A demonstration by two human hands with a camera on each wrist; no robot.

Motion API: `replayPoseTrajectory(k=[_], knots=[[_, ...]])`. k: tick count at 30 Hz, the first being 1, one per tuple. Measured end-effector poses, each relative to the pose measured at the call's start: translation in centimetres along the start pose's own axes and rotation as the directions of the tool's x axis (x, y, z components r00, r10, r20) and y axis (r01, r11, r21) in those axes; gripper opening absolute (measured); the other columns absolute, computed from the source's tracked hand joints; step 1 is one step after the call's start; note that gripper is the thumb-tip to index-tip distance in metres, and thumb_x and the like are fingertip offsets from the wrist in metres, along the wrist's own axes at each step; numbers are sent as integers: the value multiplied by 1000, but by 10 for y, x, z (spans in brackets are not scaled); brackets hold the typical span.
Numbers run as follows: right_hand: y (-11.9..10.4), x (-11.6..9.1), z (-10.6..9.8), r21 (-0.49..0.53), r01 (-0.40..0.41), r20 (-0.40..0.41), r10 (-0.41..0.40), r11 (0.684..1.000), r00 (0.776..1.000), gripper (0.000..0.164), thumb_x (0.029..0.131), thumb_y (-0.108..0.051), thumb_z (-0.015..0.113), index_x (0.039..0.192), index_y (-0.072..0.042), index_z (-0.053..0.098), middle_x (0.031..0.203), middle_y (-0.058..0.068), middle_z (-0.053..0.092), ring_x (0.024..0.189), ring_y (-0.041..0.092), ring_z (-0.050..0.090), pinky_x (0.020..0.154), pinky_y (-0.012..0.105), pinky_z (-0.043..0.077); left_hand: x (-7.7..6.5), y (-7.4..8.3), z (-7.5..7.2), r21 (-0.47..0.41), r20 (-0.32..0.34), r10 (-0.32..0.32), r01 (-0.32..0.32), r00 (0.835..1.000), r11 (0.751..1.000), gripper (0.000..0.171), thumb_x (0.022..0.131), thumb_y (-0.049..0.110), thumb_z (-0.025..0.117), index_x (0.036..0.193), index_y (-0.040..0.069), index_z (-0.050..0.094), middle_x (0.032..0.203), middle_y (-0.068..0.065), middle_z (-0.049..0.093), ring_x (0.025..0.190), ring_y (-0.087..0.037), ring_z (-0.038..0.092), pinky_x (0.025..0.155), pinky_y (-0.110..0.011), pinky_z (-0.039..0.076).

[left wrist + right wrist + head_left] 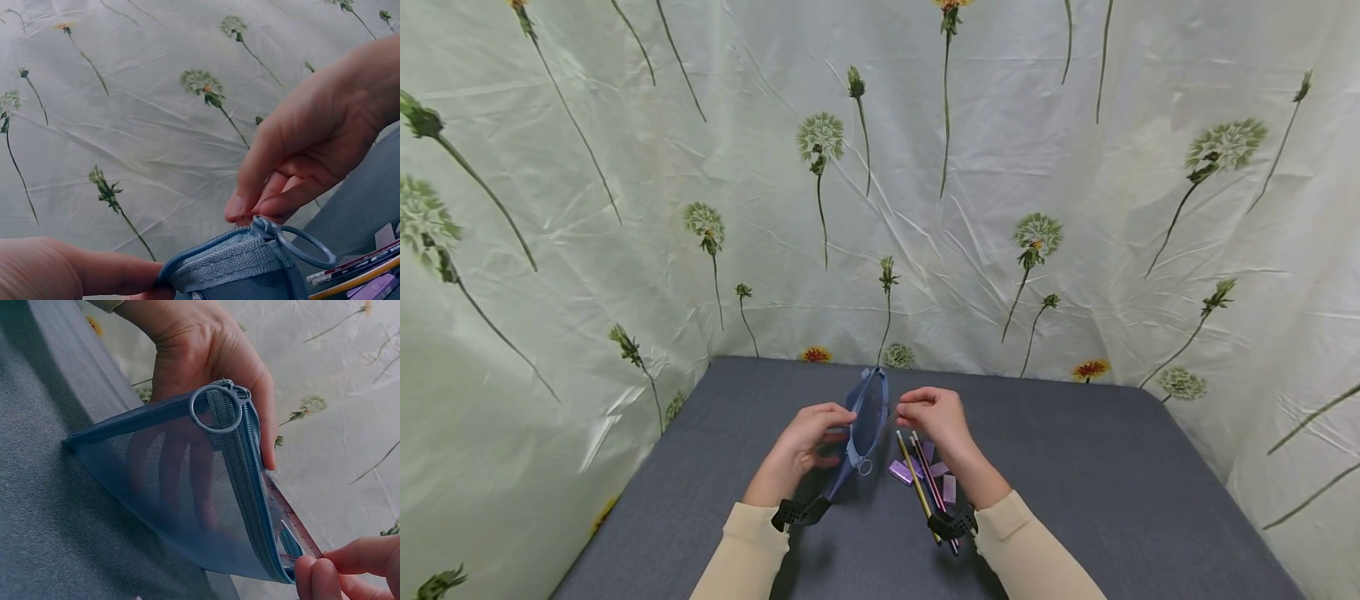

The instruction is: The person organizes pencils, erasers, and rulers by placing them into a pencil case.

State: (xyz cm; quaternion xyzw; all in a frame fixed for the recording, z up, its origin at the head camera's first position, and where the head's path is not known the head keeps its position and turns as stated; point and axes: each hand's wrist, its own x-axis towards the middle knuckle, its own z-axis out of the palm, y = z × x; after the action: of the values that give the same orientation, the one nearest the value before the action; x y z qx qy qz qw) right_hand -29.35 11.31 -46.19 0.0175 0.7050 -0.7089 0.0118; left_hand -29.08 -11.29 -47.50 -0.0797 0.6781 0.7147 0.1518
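A blue mesh zip pouch (869,417) stands on edge with its zip undone. My left hand (801,437) holds it from the left, thumb at the zipped rim and fingers spread behind the mesh. Between its thumb and fingertips, my right hand (942,423) pinches a thin clear ruler (297,522) with reddish markings. The ruler's other end lies inside the pouch mouth; how deep it reaches is hard to see. A ring pull (193,412) hangs from the zip slider at the near end.
Below my right hand, a yellow pencil (917,487) and dark and pink pencils (930,477) lie across several small purple blocks (901,472). The dark grey tabletop (1075,483) ends at a flowered curtain (925,225). Black straps (801,511) circle both wrists.
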Motion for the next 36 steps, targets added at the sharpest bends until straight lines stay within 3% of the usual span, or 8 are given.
replayPoseTrajectory(k=[9, 17, 23, 31, 36], knots=[[1, 8, 12, -70, 4, 3, -4, 998, 1000, 18, 84, 2, 75, 102, 7, 72, 84, 17, 73, 73, 26, 73, 80, 47, 56, 4, -2, 4, -3, -10, 13, -13, 1000, 1000, 15, 87, 23, 76, 80, 14, 67, 108, -14, 66, 113, -42, 58, 77, -68, 48], [10, 8, 14, -135, 5, -29, -8, 991, 1000, 14, 84, 0, 76, 97, 3, 73, 82, 13, 73, 72, 25, 73, 78, 48, 57, 5, -1, 3, -23, -50, 19, -20, 999, 1000, 14, 90, 18, 71, 83, 7, 66, 99, -14, 63, 102, -39, 59, 62, -55, 53], [11, 7, 13, -173, 38, -50, -47, 984, 998, 12, 82, -1, 77, 94, -1, 74, 79, 11, 73, 70, 25, 73, 76, 49, 58, 5, -3, 2, -25, -48, 20, -21, 999, 999, 14, 90, 18, 70, 80, 10, 64, 98, -13, 63, 103, -39, 58, 64, -58, 53], [-2, 3, 16, -184, 85, -49, -96, 979, 994, 15, 83, -3, 78, 97, 0, 75, 80, 10, 73, 78, 35, 73, 74, 46, 58, 6, -2, 3, -34, -21, 24, -25, 999, 999, 14, 88, 18, 72, 81, 8, 66, 96, -13, 64, 98, -37, 60, 62, -55, 54], [-6, 5, 20, -193, 88, -46, -98, 977, 994, 15, 84, -3, 77, 98, 0, 74, 80, 9, 73, 74, 30, 74, 75, 47, 58, 7, -1, 4, -26, -20, 17, -18, 1000, 1000, 15, 88, 20, 73, 80, 10, 66, 97, -13, 65, 98, -36, 61, 63, -55, 54]])
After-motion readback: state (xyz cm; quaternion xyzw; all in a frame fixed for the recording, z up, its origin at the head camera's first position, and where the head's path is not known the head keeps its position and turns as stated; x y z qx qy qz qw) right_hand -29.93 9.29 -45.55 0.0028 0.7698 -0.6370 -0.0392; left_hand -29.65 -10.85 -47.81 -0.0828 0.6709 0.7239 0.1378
